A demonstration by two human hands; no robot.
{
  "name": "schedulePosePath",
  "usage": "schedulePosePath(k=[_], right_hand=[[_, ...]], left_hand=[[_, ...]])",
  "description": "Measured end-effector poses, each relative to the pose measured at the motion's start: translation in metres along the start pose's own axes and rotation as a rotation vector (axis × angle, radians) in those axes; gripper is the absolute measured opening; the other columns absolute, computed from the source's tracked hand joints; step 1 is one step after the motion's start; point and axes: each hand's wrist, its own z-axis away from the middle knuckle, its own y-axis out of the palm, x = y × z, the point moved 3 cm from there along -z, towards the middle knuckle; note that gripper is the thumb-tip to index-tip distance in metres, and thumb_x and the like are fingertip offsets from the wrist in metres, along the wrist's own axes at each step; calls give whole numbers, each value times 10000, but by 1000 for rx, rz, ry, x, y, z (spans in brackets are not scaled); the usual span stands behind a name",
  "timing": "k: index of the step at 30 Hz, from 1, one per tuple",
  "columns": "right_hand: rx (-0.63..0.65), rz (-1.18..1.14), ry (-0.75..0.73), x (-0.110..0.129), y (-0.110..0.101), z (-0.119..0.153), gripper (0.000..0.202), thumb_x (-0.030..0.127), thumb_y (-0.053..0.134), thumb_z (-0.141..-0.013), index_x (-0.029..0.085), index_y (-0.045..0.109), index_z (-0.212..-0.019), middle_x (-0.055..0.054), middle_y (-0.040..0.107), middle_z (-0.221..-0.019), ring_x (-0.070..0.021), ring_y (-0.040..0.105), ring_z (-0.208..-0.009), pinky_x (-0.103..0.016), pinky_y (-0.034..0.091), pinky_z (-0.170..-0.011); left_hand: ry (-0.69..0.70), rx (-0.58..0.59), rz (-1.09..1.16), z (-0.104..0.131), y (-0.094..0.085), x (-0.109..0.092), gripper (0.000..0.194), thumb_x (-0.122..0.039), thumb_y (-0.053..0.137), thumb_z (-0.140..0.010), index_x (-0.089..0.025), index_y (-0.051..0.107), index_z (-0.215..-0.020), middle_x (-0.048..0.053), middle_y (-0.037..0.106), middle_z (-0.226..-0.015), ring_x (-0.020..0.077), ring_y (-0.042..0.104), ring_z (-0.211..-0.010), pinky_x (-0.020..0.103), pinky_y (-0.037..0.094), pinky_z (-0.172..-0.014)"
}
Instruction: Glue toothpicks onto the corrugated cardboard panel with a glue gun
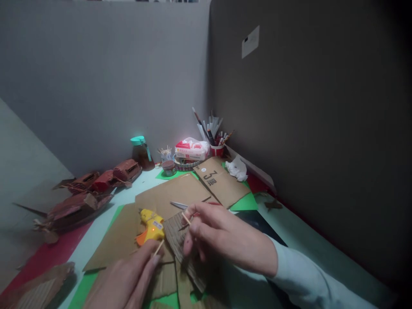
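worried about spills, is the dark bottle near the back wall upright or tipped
Upright: the bottle stands on its base, teal lid on top.

The sole view comes from a camera on the person's head, facing forward and slightly down over the table [128, 195] at close range. The walls' corner stands beyond; no second view shares the scene.

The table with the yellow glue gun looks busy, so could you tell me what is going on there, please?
The left hand pinches one thin stick, and the right hand pinches a second stick over ribbed cardboard. The yellow glue gun lies just beyond the left hand, with scissors partly hidden behind the right hand.
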Motion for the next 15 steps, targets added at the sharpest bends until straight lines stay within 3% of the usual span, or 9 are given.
schedulePosePath(k=[5,7,12,15], right_hand=[[-97,203,-53,-7,-2,-1,100,124,431,-892,212,477,-882,-21,749,-789,-117,612,-551,-230,417,-574],[-120,283,-78,-5,-2,-1,96,127,467,-884,206,514,-858,-9,746,-759,-126,632,-614,-235,407,-610],[-179,529,-128,2,5,1,174,217,530,-897,208,594,-734,-8,696,-718,-171,617,-731,-279,388,-711],[-204,691,-132,-1,8,1,171,221,534,-897,199,598,-740,-35,669,-720,-192,594,-756,-308,368,-755]], left_hand=[[-35,113,-226,-9,10,-14,263,-314,362,-934,-264,617,-898,19,732,-625,221,727,-590,260,510,-565],[-69,85,-213,-9,10,-17,238,-335,363,-935,-268,588,-893,21,734,-661,227,730,-621,258,492,-554],[-208,101,3,-6,6,-10,272,-497,340,-931,-294,517,-889,-25,662,-654,246,706,-799,321,487,-727],[-217,155,20,0,6,-7,348,-555,341,-916,-279,525,-813,-15,651,-663,232,680,-760,292,461,-648]])
